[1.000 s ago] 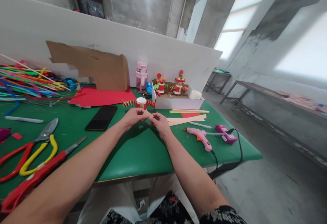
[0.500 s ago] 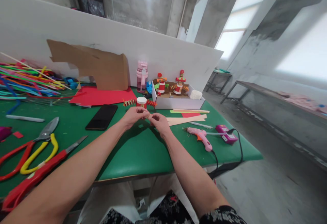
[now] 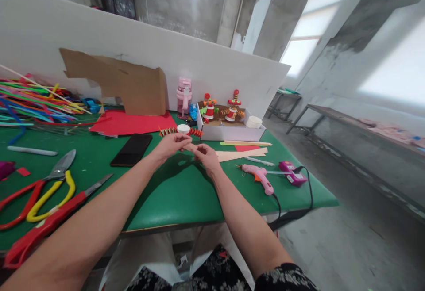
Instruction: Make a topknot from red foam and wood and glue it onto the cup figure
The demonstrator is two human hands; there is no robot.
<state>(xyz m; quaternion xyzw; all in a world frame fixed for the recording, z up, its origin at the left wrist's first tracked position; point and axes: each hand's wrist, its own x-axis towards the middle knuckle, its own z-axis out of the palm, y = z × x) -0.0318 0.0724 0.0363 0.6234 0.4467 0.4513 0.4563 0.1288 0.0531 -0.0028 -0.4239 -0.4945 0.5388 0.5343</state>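
Observation:
A small tan paper strip [image 3: 190, 147] is pinched between my two hands above the front half of the table. My left hand [image 3: 171, 146] is closed on its left end, and the fingertips of my right hand [image 3: 207, 156] grip the other end. Just behind my left hand stands a small figure with a white round top [image 3: 183, 128] and folded paper arms in red and tan; its lower body is hidden by the hand. Longer tan paper strips [image 3: 244, 153] lie to the right of my right hand.
A pink glue gun [image 3: 260, 176] with a cord lies right, beside a purple box [image 3: 292, 174]. Scissors [image 3: 63, 167], a red-handled cutter [image 3: 66, 211] and a phone [image 3: 131, 150] lie left. Behind are red paper [image 3: 133, 124], a pink bottle [image 3: 183, 98] and a box [image 3: 232, 132] holding two figures.
My fingertips have drawn a little apart, so more of the paper strip shows between them. The left hand has shifted slightly left and up. The view has tilted slightly.

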